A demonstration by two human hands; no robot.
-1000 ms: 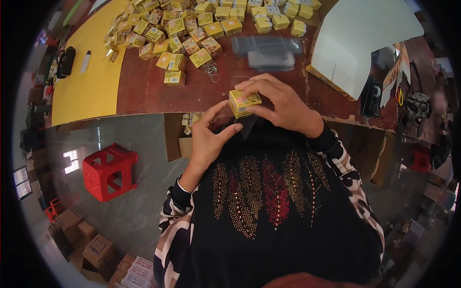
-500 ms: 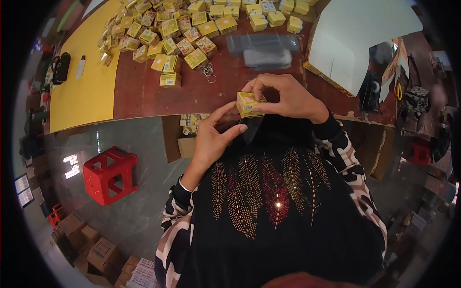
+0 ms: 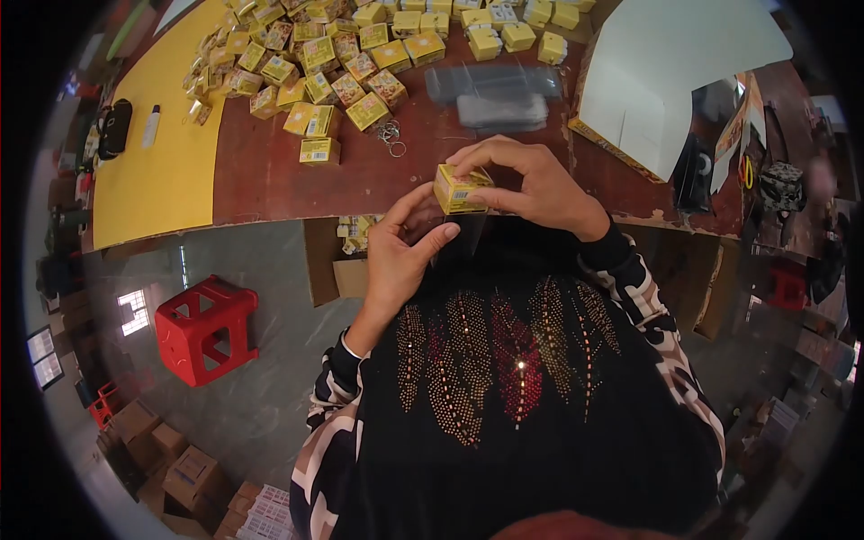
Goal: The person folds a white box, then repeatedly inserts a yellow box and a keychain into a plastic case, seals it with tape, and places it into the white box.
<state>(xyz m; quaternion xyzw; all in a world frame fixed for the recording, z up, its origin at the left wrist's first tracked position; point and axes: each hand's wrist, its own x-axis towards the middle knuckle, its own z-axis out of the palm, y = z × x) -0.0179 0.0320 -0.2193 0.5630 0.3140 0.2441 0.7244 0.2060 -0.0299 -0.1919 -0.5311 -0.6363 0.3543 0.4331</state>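
A small yellow printed box (image 3: 456, 193) is pinched in my right hand (image 3: 531, 184), just above the table's front edge. Its barcode side faces me. My left hand (image 3: 400, 252) is curled just left of and below the box, fingers apart from the thumb. A see-through plastic bag (image 3: 463, 236) hangs from between them, faint against the black clothing. Its mouth and how far the box is in it are hard to make out. Flat clear bags (image 3: 502, 110) lie on the table beyond my hands, beside some metal key rings (image 3: 391, 139).
Many small yellow boxes (image 3: 317, 56) pile up at the back left, with plain yellow pieces (image 3: 484, 42) beside them. A white-lined open carton (image 3: 630, 99) is at the right. A yellow sheet (image 3: 162, 180) covers the table's left. On the floor stands a red stool (image 3: 207, 328).
My right hand has moved the box slightly left and towards my left hand. The left hand has shifted a little; the things on the table stay put.
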